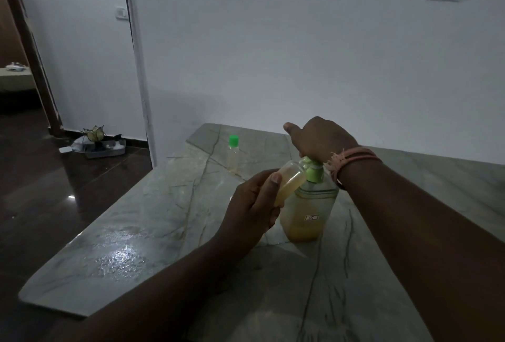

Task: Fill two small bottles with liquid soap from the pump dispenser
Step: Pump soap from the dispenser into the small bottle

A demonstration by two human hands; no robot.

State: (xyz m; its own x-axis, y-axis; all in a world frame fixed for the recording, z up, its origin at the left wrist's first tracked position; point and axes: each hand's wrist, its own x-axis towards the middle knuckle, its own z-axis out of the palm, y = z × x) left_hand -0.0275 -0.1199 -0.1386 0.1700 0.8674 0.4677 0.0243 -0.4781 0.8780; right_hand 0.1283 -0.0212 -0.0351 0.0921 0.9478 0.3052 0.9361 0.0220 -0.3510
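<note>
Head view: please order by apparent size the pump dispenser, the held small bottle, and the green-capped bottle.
1. pump dispenser, clearly largest.
2 and 3. held small bottle and green-capped bottle: unsure; one is partly hidden, the other farther away.

Pump dispenser: one small white sticker with a red border is sitting on the front of the clear body, above the yellow liquid. It is showing dark marks, possibly two digits, but they are too blurred to read. No other lettering is showing anywhere.
</note>
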